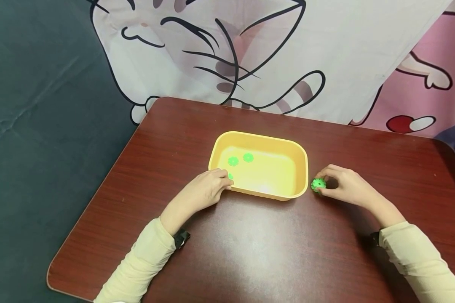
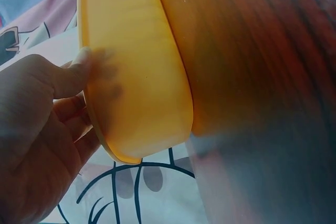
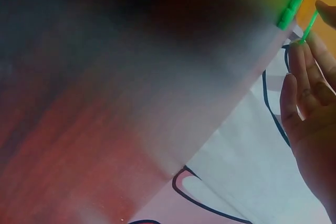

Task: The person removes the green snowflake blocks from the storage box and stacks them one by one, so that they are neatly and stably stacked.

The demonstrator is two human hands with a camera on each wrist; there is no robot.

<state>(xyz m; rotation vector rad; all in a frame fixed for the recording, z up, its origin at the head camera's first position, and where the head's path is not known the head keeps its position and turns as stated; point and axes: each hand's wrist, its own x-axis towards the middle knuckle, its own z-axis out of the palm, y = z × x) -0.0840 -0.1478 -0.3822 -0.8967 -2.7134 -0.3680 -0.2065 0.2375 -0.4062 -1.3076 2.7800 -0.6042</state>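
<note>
Left fingers (image 2: 85, 144) grip a tub (image 1: 274, 170), long axis crosswise; right fingers (image 3: 300, 66) pinch a green disc (image 1: 320, 185), seemingly flat.

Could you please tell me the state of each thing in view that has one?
Yellow bin: upright, uncovered, on the table
Green discs in bin: two lying flat, a third partly hidden
Held green disc: pinched by the right hand
Green piece beside it: not held; single or stacked unclear
Left hand: gripping the bin's rim
</note>
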